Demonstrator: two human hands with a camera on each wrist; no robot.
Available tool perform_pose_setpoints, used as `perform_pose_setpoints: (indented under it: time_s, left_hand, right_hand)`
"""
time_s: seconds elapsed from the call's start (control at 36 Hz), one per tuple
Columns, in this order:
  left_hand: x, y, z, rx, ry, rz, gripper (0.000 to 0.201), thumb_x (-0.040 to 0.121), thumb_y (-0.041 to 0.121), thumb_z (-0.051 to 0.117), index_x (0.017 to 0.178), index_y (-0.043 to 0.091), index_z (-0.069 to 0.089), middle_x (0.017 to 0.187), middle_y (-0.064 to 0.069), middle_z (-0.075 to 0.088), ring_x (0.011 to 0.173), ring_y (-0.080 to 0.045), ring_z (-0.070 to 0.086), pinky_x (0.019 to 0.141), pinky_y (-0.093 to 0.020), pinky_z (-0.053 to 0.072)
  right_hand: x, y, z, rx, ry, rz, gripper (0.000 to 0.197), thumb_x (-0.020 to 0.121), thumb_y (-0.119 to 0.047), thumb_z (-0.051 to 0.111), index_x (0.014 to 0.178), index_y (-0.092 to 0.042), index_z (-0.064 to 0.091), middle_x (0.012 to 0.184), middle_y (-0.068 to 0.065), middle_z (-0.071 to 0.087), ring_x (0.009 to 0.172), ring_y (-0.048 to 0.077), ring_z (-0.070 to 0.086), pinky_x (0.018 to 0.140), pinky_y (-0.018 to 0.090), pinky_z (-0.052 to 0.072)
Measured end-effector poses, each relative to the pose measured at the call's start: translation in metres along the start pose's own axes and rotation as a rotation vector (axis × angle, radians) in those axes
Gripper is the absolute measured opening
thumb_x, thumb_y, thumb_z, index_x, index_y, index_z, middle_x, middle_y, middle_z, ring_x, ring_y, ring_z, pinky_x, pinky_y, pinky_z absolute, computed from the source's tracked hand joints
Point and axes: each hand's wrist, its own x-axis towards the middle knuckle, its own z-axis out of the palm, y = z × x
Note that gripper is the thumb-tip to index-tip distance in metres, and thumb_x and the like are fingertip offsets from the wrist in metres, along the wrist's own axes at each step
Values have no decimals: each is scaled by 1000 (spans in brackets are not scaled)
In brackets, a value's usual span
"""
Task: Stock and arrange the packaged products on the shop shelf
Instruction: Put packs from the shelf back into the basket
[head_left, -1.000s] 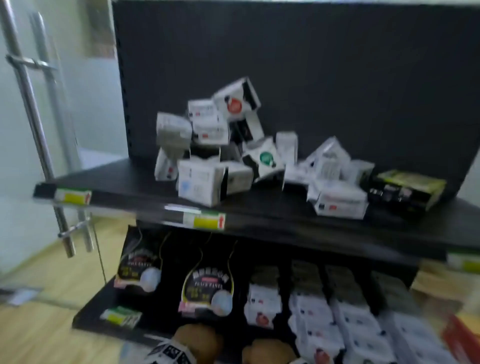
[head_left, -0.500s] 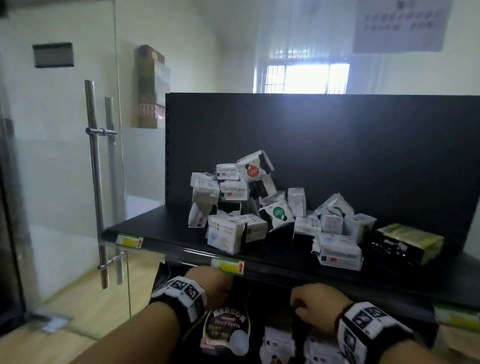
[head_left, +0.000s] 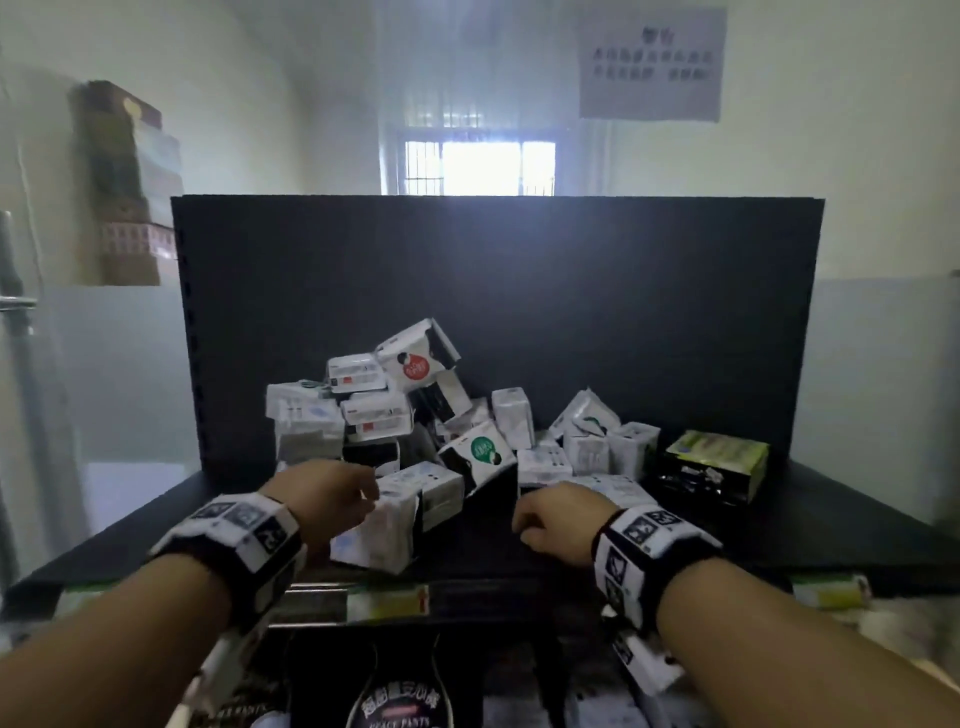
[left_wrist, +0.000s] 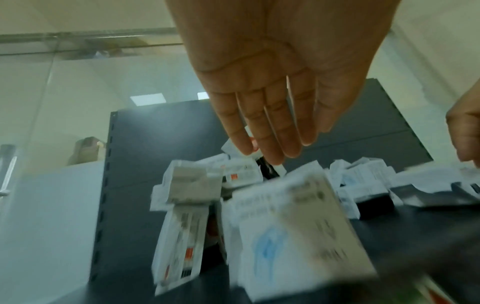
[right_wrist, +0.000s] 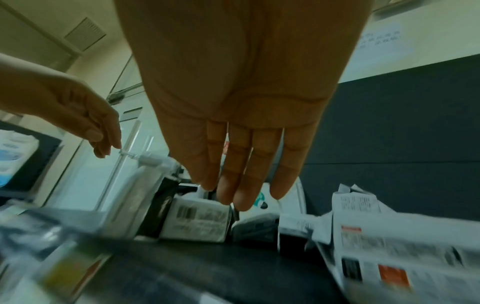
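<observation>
Top shelf (head_left: 810, 525): a loose heap of white packets (head_left: 415, 421), too jumbled to count, print too blurred to read; one green-and-black pack (head_left: 714, 465) apart at its right. Below, a cut-off dark pack reads "PEACE PANTS" (head_left: 397, 719). My left hand (head_left: 324, 496) and right hand (head_left: 558, 514), fingers straight and empty, hover before the heap.

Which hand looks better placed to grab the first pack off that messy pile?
Probably the left hand: it hangs open right at the nearest white pack at the pile's front. The right hand, also open and empty, is over bare shelf.
</observation>
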Motion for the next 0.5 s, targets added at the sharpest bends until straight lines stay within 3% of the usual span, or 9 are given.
perform_pose_setpoints:
  time_s: [0.17, 0.31, 0.44, 0.5]
  left_hand:
    - [54, -12, -42, 36, 119, 87, 22, 92, 38, 50, 108, 32, 63, 110, 8, 65, 99, -14, 60, 81, -25, 47]
    - [89, -6, -55, 43, 135, 122, 22, 92, 35, 50, 110, 37, 62, 113, 12, 64, 102, -11, 58, 78, -20, 41]
    - [111, 21, -52, 10, 138, 143, 19, 89, 40, 55, 106, 39, 62, 106, 13, 64, 97, -12, 60, 87, -31, 49]
    - [120, 39, -47, -6, 126, 150, 17, 88, 39, 57, 104, 38, 62, 100, 15, 63, 94, -10, 59, 85, -28, 48]
  right_hand:
    - [32, 20, -27, 10, 119, 109, 25, 91, -27, 53, 113, -29, 65, 116, -4, 65, 106, 17, 60, 87, 29, 49]
    - [36, 52, -39, -4, 77, 193, 24, 93, -27, 54, 114, -26, 64, 117, -3, 65, 107, 16, 59, 85, 27, 47]
    - [35, 108, -55, -50, 25, 303, 25, 91, -23, 58, 114, -21, 66, 121, 0, 63, 109, 20, 59, 88, 28, 47]
    - [33, 135, -62, -59, 4, 342, 26, 90, -22, 59, 115, -19, 67, 122, 2, 62, 110, 21, 59, 90, 29, 48]
